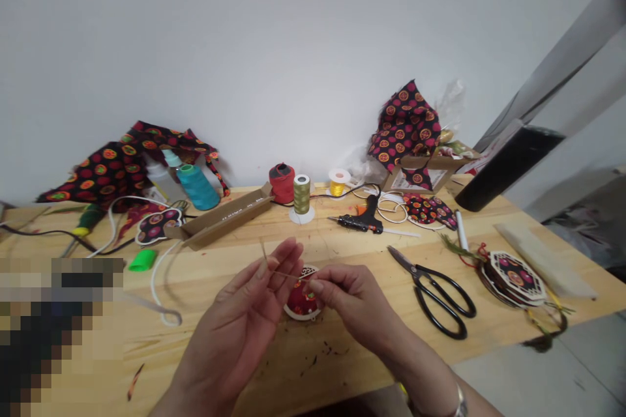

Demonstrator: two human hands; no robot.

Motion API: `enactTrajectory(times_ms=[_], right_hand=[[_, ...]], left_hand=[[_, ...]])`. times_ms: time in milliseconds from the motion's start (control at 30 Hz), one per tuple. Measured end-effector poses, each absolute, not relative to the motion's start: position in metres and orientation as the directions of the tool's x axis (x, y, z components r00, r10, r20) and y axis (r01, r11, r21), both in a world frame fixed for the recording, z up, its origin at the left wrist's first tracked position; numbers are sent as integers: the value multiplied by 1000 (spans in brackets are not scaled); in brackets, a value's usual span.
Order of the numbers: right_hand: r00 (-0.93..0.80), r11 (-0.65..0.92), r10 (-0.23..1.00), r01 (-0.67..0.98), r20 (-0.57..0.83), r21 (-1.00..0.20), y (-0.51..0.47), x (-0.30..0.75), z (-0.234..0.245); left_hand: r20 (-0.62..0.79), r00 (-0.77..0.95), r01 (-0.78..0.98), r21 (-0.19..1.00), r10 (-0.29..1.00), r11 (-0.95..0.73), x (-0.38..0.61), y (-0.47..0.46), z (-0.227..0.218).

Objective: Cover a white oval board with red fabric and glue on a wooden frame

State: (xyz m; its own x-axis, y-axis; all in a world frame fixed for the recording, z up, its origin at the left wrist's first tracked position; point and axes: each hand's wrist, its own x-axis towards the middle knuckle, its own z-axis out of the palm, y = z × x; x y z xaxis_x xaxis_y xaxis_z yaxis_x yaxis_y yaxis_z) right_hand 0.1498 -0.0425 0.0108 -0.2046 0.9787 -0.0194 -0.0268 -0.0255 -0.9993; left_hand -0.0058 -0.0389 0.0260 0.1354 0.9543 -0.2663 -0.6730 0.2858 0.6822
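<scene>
A thin olive-tan thread (283, 274) runs taut between my two hands. My left hand (244, 313), palm turned inward, pinches it between thumb and fingers, and a loose end sticks up past the fingertips. Thumb and forefinger of my right hand (355, 303) are closed on the other part of the thread. Below and behind the hands lies a round ornament (299, 306) with red patterned fabric and a pale cut-out frame, partly hidden by my fingers. Whether the thread is fastened to it I cannot tell.
Black-handled scissors (443, 300) lie to the right, beside a stack of framed ornaments (516, 279). Farther back are a glue gun (364, 216), an olive thread spool (302, 195), a teal cone (198, 187) and an open cardboard box (225, 218). A green cap (142, 260) sits left.
</scene>
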Motion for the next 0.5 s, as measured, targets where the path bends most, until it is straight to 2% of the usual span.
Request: enactTrajectory(times_ms=[100,333,500], right_hand=[[-169,-36,985,-8,-34,-999,-40,158,8],[-146,17,989,152,-5,-988,-28,182,11],[-143,62,989,254,25,-965,-17,193,10]], left_hand=[[-269,116,-690,671,956,272,-10,-37,27],[-134,159,-652,730,978,206,-19,-45,31],[-172,131,-535,817,976,216,-29,-52,30]])
